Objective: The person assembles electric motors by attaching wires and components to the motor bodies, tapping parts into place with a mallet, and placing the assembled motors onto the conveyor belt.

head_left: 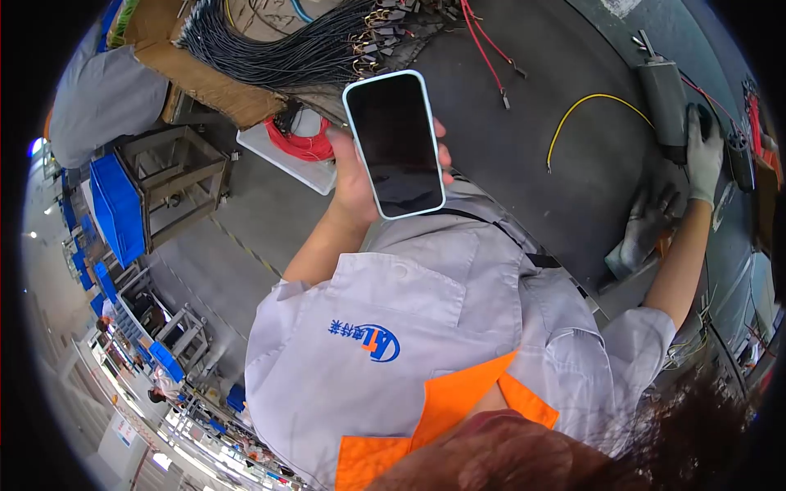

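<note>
My bare left hand grips a phone with a pale blue case and a dark screen, above the bench's near edge. A white glove covers my right hand, which lies at the far right with its fingers stretched out, beside a grey cylindrical device. A dark cylindrical part is just to its right. Nearer my body rests a dirty grey glove. A curved yellow wire runs over the dark bench toward the device.
Bundled black cables with metal ends lie at the top, near red leads and a cardboard piece. A white tray holds coiled red wire. Blue bins and a metal frame stand left, below a person in grey.
</note>
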{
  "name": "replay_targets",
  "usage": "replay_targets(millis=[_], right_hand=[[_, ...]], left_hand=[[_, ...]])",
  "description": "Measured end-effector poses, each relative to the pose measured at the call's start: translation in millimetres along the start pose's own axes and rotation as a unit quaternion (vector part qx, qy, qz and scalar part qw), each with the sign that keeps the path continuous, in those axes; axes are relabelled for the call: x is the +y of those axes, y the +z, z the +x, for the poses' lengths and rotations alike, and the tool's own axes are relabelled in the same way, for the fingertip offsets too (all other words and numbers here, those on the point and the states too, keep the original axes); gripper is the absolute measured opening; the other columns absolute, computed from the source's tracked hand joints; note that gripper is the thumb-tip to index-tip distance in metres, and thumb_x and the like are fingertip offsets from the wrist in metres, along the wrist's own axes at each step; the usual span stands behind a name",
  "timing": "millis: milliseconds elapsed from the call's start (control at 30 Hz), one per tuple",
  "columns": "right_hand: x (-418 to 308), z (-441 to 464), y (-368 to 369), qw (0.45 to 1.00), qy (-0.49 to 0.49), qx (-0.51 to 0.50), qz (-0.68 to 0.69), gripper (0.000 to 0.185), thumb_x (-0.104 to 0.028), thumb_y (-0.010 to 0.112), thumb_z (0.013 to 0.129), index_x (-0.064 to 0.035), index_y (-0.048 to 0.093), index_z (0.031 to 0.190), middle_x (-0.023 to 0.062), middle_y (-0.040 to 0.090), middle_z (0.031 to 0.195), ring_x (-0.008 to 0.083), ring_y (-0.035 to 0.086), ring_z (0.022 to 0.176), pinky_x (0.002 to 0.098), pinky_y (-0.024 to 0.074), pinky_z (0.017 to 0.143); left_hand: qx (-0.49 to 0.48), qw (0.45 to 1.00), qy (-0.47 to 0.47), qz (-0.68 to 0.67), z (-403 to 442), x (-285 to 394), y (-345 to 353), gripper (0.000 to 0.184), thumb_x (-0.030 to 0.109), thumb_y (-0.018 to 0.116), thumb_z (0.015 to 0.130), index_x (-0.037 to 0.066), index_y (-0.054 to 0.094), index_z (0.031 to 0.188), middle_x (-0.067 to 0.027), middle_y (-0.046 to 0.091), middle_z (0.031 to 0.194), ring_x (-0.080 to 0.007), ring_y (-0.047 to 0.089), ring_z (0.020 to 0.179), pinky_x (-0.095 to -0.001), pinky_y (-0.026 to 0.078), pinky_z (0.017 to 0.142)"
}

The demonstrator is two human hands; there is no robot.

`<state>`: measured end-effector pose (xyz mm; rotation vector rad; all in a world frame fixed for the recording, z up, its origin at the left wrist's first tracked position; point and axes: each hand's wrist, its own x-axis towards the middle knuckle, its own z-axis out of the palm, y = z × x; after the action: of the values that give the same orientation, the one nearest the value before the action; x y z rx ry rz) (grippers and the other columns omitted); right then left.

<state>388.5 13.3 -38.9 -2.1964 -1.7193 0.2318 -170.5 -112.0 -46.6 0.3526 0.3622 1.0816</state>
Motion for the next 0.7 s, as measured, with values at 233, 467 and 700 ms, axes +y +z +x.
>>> replay_targets(millis=[233,467,700], right_hand=[[-100.9,-55.9,-9.8,0.996,0.079,-0.05,-0.007,0.073,-0.041,0.073,0.091,-0.0035,0.052,0.149,0.0271,0.059,0.141,0.0396,0.056,0.134,0.0433,0.0453,0.109],[-108.8,-103.8,15.0,0.966,-0.226,0.065,-0.11,0.079,-0.036,0.084,0.082,-0.0014,0.054,0.146,0.0268,0.062,0.134,0.0372,0.06,0.128,0.0432,0.0481,0.107],[-168.5,-120.9,15.1,0.998,-0.044,0.015,-0.041,0.068,-0.036,0.084,0.082,-0.0048,0.062,0.139,0.0208,0.066,0.132,0.0352,0.063,0.123,0.045,0.049,0.106]], left_hand=[[0.012,0.998,-0.014,0.054,8.9,-2.9,3.7,0.111,0.089,0.038,0.086,0.001,0.036,0.154,-0.0218,0.054,0.139,-0.0345,0.063,0.119,-0.0538,0.056,0.099],[-0.059,0.998,-0.025,0.007,21.0,-16.3,2.5,0.112,0.089,0.038,0.085,0.001,0.036,0.154,-0.023,0.053,0.14,-0.0356,0.062,0.121,-0.0543,0.055,0.1],[-0.044,0.996,-0.057,-0.046,35.8,-6.7,30.2,0.116,0.092,0.034,0.083,0.001,0.037,0.154,-0.0236,0.054,0.14,-0.0363,0.065,0.118,-0.0546,0.057,0.097]])
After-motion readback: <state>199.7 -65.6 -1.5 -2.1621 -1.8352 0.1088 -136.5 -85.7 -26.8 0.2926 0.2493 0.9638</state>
